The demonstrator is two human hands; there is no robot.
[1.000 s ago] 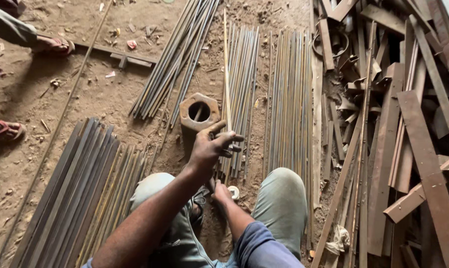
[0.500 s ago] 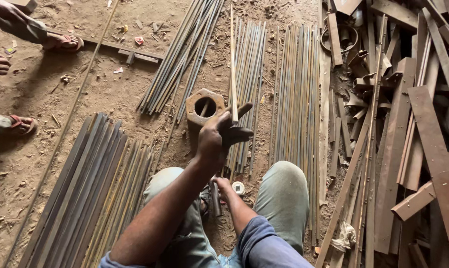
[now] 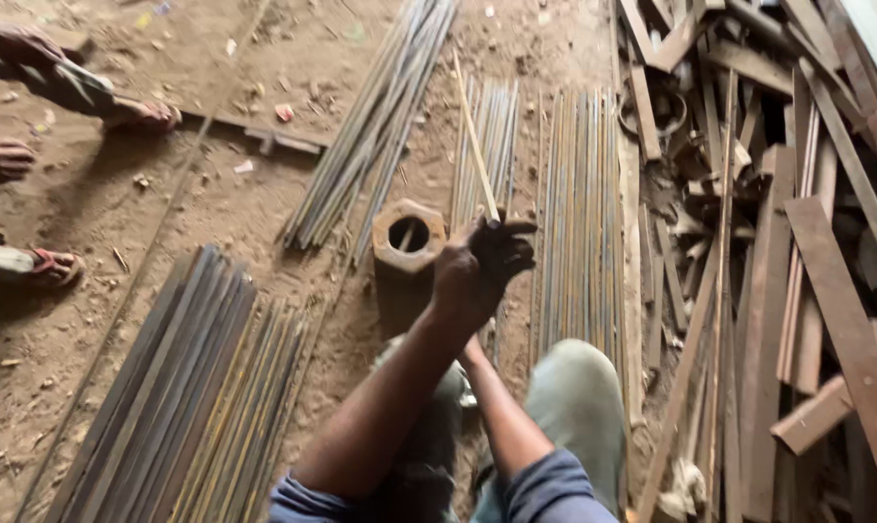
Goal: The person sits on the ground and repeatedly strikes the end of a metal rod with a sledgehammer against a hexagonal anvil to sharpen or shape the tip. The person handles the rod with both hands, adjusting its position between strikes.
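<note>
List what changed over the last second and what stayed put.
The left hand rose from the ground with a thin rod, which now tilts up over the bundles. The right hand stays hidden low between the knees. The hollow block, the rod bundles and the wood pile did not move.

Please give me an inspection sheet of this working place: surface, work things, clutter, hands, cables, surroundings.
Surface: bare dirt ground, dusty, small debris.
Work things: thin rod held tilted; hexagonal hollow block upright beside it.
Clutter: rod bundles, flat bars, wood scrap pile.
Hands: left hand grips the rod; right hand hidden behind the left arm.
Cables: nothing seen.
Surroundings: another person's sandalled foot at the left edge.
</note>
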